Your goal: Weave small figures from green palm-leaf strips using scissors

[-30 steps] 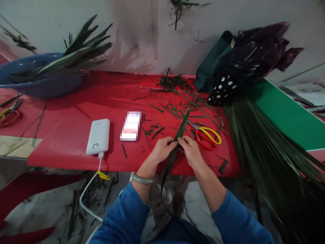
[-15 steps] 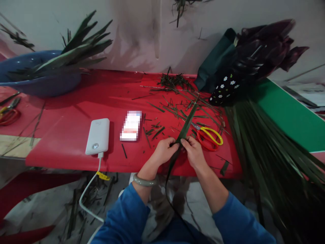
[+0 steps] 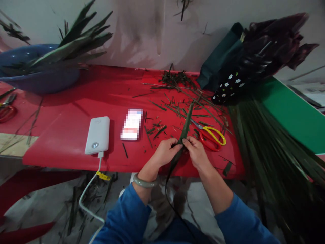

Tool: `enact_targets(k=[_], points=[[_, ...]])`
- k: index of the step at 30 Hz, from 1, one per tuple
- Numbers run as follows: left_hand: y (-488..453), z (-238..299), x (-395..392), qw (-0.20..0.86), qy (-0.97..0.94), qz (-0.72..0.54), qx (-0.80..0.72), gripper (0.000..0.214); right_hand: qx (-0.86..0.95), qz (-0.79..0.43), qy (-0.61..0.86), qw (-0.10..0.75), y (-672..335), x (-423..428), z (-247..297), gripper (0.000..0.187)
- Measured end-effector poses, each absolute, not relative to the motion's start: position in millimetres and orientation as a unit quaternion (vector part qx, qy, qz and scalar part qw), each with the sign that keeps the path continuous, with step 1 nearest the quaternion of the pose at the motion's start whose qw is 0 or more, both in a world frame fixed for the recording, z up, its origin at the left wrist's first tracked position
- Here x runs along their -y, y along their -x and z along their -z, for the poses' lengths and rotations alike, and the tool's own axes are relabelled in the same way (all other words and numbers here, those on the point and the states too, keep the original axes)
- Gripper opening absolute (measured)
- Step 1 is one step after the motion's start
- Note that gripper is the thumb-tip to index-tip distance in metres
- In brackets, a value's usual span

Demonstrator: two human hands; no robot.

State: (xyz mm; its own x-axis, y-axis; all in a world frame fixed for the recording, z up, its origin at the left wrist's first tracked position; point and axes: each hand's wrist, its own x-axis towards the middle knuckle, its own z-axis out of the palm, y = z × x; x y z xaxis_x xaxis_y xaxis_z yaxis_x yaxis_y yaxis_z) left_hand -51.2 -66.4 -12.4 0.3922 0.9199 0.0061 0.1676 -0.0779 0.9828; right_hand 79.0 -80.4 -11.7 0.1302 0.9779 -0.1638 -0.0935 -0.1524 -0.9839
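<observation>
A long green leaf strip [image 3: 187, 125] is pinched between both hands over the front of the red-covered table. My left hand [image 3: 167, 151] grips it from the left, thumb on top, with a bracelet on that wrist. Close beside it, my right hand [image 3: 195, 150] pinches the same leaf from the right. Its pointed end reaches away toward the leaf scraps, while the darker tail hangs down over my lap. Scissors with red and yellow handles [image 3: 213, 136] lie just right of the leaf, partly among scraps. Fingers hide the leaf where the hands meet.
A white power bank [image 3: 97, 135] with a cable and a phone [image 3: 132, 124] lie to the left. A blue basin [image 3: 48, 83] holds leaves at back left. Leaf scraps [image 3: 175, 79], a dark bag [image 3: 220, 57] and long leaves [image 3: 269, 149] occupy the right. More scissors [image 3: 7, 110] lie far left.
The view has shifted slightly. The leaf's pointed end stands a little more upright and its tip has swung slightly left. Both hands still hold it in nearly the same place.
</observation>
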Motion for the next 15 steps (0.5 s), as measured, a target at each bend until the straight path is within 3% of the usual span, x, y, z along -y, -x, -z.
enact_targets(k=[15], points=[[48.4,10.6,66.4,0.557,-0.626,-0.354,-0.415,0.022,0.382,-0.581,0.530,0.485,-87.3,76.6,12.5,0.025]])
